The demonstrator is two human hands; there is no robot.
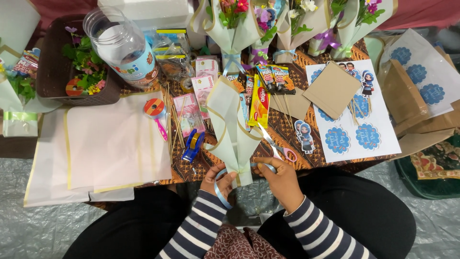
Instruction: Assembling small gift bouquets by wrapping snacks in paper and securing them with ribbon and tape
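A: Hands status?

B: Left hand (pixel 219 178) is pinched on the narrow bottom end of a cream paper bouquet wrap (pixel 232 129), with a light blue ribbon (pixel 221 194) looped around its fingers. Right hand (pixel 281 178) is closed on the same ribbon just right of the wrap's stem, fingers curled in.

A: Where's the wrap sitting?

B: On the worktop (pixel 287 136), front edge, centre. Stem points at the person, open end fans away toward the snack packets (pixel 261 96). The stem overhangs the edge above the lap.

A: Scissors?

B: Pink-handled scissors (pixel 277 146) lie just above the right hand, blades pointing up-left and touching the wrap's right flap. Can't tell if the hand touches the handles.

A: What's around?

B: Blue tape dispenser (pixel 192 146) just left of the wrap. Further left, a red-and-pink round tool (pixel 155 112) on a pale pink paper sheet (pixel 115 141). Thin wooden skewers (pixel 173 122) between them. Clear plastic jar (pixel 125 45) and a brown basket (pixel 52 72) of small flowers at back left. Finished bouquets (pixel 232 24) line the back edge. On the right, a white sheet of blue round stickers (pixel 357 136) with a brown cardboard square (pixel 331 88) on top.
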